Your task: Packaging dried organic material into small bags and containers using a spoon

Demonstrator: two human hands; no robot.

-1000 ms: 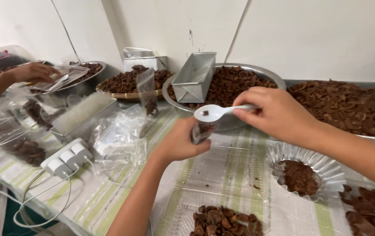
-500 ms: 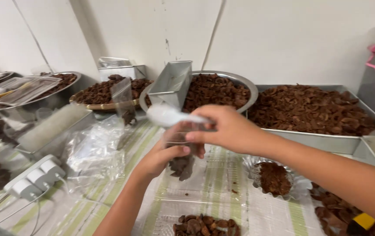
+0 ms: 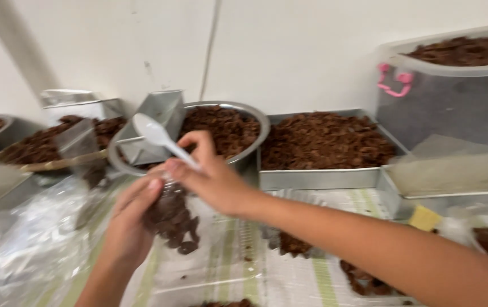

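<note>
At the far left a round tray (image 3: 45,165) heaped with dark brown pieces is sitting beside a small metal tin (image 3: 79,102) against the wall, and crumpled clear plastic sheeting (image 3: 33,239) is lying across the striped table (image 3: 221,273) in front of them. Moving right, the left hand (image 3: 130,227) is coming up from below, its fingers closed around the top of a small clear bag (image 3: 175,219) that is hanging just above the table and is partly filled with dark brown pieces. The right hand (image 3: 212,179) is reaching in from the right, touching the mouth of that bag, and its fingers are pinching the handle of a white plastic spoon (image 3: 161,139), whose bowl is pointing up and to the left. Behind the hands a tilted metal scoop box (image 3: 156,122) is leaning on the rim of a round steel bowl (image 3: 255,122) full of the same brown pieces. Next to it a rectangular metal pan (image 3: 323,179) is holding another heap of them. Further right a flat clear bag (image 3: 454,167) is lying near the pan, and a large translucent tub (image 3: 448,108) with a pink clip is standing against the wall, brown pieces showing at its top. A yellow square object (image 3: 424,218) is lying just below, too blurred to tell more.
</note>
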